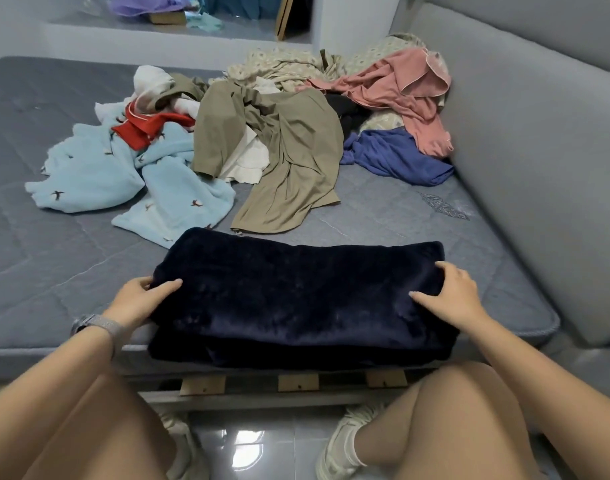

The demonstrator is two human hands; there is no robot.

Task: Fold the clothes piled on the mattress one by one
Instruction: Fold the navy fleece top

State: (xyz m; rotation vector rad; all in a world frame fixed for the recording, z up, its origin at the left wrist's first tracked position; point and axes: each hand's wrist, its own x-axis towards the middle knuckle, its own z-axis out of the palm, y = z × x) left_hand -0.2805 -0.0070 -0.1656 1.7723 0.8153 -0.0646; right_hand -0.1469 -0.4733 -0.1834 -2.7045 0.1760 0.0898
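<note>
The left hand [142, 297] grips the left end of the folded dark navy garment [296, 299] — thumb on top, fingers curled under. The garment lies at the near edge of the mattress [54, 265]. The right hand [447, 294] clamps its right end — the pile of clothes [268, 140] lies behind.

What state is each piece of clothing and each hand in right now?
Navy fleece: folded, at the mattress edge.
Left hand: grips its left end.
Right hand: grips its right end.
Light blue garment: unfolded.
Khaki garment: crumpled.
Pink garment: crumpled.
</note>
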